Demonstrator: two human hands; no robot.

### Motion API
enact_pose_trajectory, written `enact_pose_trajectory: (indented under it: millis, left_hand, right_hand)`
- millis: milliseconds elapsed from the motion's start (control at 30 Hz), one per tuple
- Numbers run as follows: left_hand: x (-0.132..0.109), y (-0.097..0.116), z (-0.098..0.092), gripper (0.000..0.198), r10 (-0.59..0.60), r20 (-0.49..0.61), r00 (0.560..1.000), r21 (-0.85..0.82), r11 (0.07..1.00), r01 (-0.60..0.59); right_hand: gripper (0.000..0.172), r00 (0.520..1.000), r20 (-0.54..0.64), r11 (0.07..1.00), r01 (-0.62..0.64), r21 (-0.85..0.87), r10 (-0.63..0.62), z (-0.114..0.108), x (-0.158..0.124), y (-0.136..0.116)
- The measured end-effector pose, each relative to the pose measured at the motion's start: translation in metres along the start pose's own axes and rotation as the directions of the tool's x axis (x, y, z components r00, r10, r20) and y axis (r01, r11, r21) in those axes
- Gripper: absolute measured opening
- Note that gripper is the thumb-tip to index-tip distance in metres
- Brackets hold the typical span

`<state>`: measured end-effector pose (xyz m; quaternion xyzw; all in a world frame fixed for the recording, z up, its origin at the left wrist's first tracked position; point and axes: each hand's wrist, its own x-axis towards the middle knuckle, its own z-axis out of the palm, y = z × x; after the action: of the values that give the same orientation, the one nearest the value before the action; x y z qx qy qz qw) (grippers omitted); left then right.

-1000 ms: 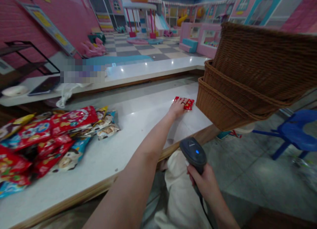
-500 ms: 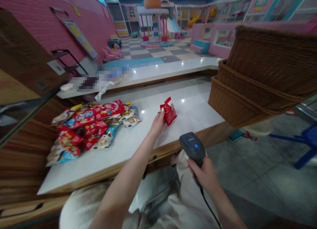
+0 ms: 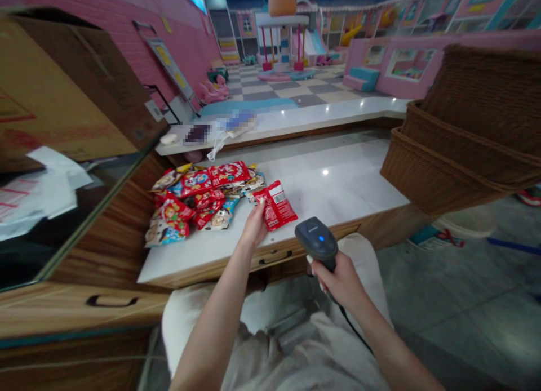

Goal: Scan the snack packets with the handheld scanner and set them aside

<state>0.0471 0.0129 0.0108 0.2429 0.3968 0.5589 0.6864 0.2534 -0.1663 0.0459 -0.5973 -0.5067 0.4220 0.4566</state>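
Observation:
Between the thumb and fingers of my left hand is a red snack packet, its back with a white barcode label facing up, held over the white counter. My right hand is wrapped round the handle of a dark barcode scanner, which has a blue light on top and a cable running down. The scanner's head points toward the packet, a short gap apart. Left of my left hand lies a pile of snack packets in red, blue, white and yellow.
Stacked wicker baskets overhang the counter's right end. A large cardboard box and white papers sit at left. Behind is a raised ledge with a white plastic bag. Below the baskets stands a bucket.
My view has swung left. The red packet has turned so that its barcode side shows more fully, and it is nearer the pile. Both hands keep their hold.

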Motion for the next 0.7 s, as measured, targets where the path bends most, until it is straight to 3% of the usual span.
enact_pose_trajectory:
  millis: [133, 433, 700]
  left_hand:
    - [-0.003, -0.007, -0.002, 0.039, 0.002, 0.056, 0.998, 0.048, 0.999, -0.004]
    - [-0.002, -0.009, -0.004, 0.044, 0.048, 0.053, 0.997, 0.061, 0.997, -0.051]
    - [-0.001, -0.010, -0.003, 0.055, 0.055, 0.074, 0.996, 0.076, 0.995, -0.060]
  right_hand:
    - [0.026, 1.000, 0.025, 1.000, -0.011, 0.017, 0.010, 0.005, 0.007, -0.007]
    - [0.028, 0.999, 0.022, 0.998, 0.034, -0.049, -0.033, 0.008, 0.015, -0.016]
    - [0.031, 1.000, 0.019, 1.000, -0.021, -0.006, 0.021, 0.010, 0.010, -0.013]
